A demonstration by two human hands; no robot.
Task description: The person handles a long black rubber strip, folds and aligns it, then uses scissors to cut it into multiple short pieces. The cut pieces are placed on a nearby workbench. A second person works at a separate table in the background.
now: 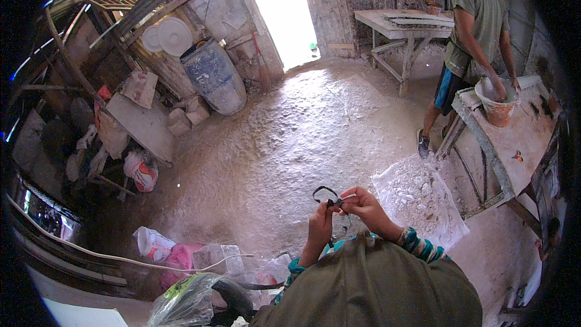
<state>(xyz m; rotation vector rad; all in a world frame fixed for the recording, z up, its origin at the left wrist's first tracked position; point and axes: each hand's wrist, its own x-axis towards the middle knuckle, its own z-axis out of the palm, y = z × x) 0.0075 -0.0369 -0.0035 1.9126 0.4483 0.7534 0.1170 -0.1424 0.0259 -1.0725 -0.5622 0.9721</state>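
Close in front of my body, both hands meet at a thin black strap (316, 190) that loops up above the fingers. My left hand (319, 230) is closed in a pinch on it. From the other side, my right hand (370, 211) pinches the same strap with thumb and fingers. Between the fingertips sits a small dark piece (338, 203); its kind is too small to make out. A thin end hangs below the hands. Patterned teal sleeves cover my forearms, and dark olive cloth fills the lower middle.
At right, a person (481, 30) reaches into an orange bucket (499, 114) on a worktable (520, 151). White rubble lies on a sheet (417, 200) beside me. A blue barrel (215, 75), a pale cable (121, 254), a white tub (152, 244) and clear plastic bags (187, 303) are at left.
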